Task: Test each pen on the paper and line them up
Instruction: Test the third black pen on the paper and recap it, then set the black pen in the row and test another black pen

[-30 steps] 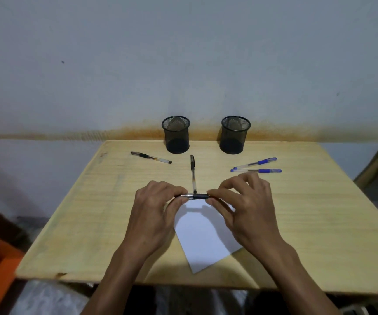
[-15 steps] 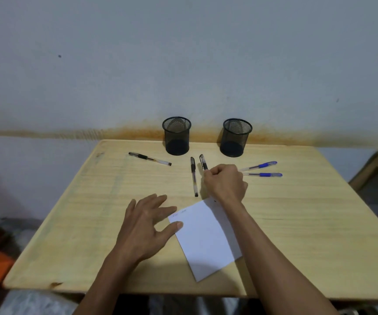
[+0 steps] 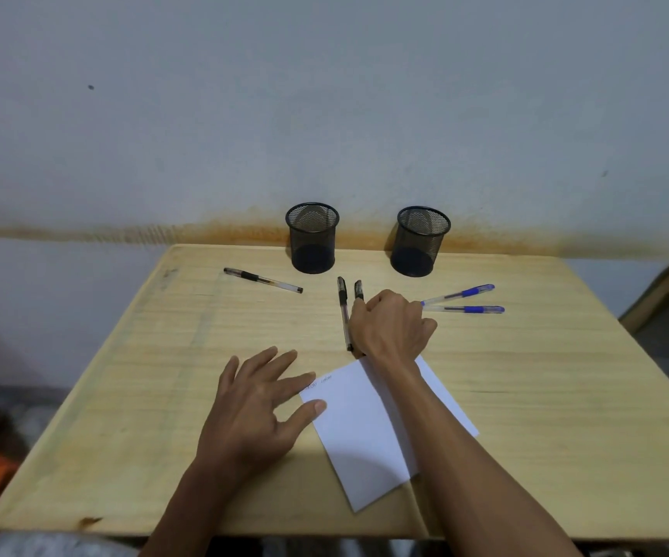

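1. Your right hand (image 3: 391, 325): fingers curled round a black pen (image 3: 358, 290), whose capped end sticks out past the knuckles; most of the barrel is hidden under the hand.
2. Second black pen (image 3: 343, 311): flat on the table (image 3: 525, 396), just left of the held pen and roughly parallel with it, cap toward the wall.
3. Your left hand (image 3: 258, 412): fingers spread and straight, palm down on the table, thumb tip resting on the left edge of the paper (image 3: 365, 436); it holds nothing.
4. Paper: white sheet, lying at an angle near the front of the table, small scribbles at its upper left corner; your right forearm crosses over it.
5. Third black pen (image 3: 262, 279): lying aslant at the far left, well apart from the pair.
6. Two blue pens (image 3: 461, 301): side by side, just right of your right hand.
7. Two black mesh cups (image 3: 311, 237): upright at the back edge, apart from each other.
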`<state>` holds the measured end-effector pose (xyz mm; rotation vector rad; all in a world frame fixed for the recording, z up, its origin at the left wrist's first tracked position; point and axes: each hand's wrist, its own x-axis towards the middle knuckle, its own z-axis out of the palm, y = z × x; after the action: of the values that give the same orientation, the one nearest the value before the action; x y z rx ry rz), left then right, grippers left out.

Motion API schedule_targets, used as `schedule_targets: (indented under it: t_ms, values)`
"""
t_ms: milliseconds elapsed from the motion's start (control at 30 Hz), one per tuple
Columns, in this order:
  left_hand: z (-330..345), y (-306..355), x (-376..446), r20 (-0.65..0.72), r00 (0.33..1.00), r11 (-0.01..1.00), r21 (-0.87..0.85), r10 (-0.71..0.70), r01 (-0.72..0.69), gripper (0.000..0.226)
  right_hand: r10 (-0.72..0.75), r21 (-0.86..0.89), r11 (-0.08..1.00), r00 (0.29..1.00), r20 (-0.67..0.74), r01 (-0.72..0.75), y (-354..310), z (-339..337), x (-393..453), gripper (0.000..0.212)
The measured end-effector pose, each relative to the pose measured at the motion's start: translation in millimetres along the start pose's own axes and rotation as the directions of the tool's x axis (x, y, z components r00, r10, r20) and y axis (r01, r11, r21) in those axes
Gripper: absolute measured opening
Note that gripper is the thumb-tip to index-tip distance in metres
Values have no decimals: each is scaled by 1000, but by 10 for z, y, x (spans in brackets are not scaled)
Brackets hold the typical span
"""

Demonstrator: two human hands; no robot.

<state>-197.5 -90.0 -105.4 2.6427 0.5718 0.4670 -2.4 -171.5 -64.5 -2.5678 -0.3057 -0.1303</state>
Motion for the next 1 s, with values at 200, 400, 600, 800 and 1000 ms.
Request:
schedule_targets:
  t_ms: [200,400,600,800,1000]
  values:
    - [-4,12,6,-1,1000,1000,1,-11,11,56,-308,15,951,950,-45,309,-215,13,-20,34]
    - [-26,28,12,21,1000,1000,17,-20,20,58,-536,-58,841,843,50,538,-579,334,50,32]
    - [-13,6,31,20,1000,999,41,-20,19,60,-536,-149,825,838,99,545,-718,536,154,29]
    - [-34,29,22,20,999,999,41,-29,28,58,-559,-94,822,827,56,562,-604,467,108,18]
    - [-61,83,-15,-18,999,999,-37,-30,30,58,-428,442,827,899,91,348,-209,-100,-48,12]
